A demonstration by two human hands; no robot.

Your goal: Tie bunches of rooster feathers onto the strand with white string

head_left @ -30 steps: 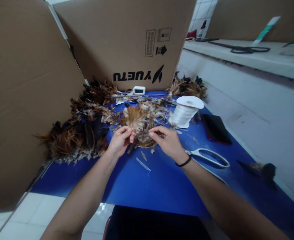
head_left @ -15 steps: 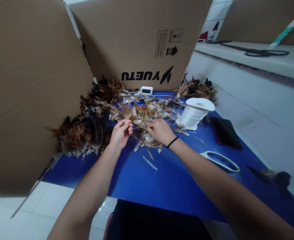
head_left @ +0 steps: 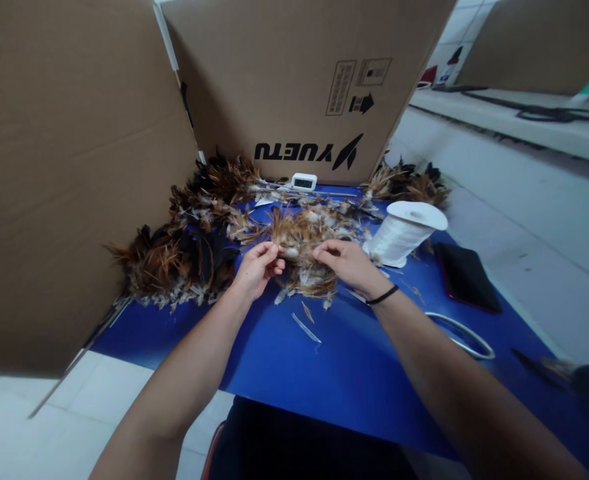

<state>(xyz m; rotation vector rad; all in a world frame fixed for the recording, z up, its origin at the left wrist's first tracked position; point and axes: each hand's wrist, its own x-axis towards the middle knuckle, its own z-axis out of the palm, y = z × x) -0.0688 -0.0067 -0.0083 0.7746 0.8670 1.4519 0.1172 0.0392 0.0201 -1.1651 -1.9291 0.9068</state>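
My left hand (head_left: 261, 268) is closed in a pinch on a small bunch of brown feathers (head_left: 285, 228), whose tips fan out above the fingers. To its right, my right hand (head_left: 347, 261), with a black band at the wrist, has thumb and forefinger pressed together over the loose feather pile (head_left: 310, 277). Whatever is between those fingertips is too small to make out. The pile of brown and white feathers spreads under and behind both hands on the blue table (head_left: 274, 363).
Darker feather bunches (head_left: 174, 267) lie at the left. A white spool (head_left: 404, 233), a dark flat device (head_left: 467, 277) and white-handled scissors (head_left: 467, 337) are at the right. A small digital clock (head_left: 304, 182) stands before the cardboard box (head_left: 274, 80). A clear strip (head_left: 305, 328) lies in front.
The whole view has shifted, so the scene sits further right. My right hand has drawn slightly away from the left, and my left hand keeps its pinch on the feathers.
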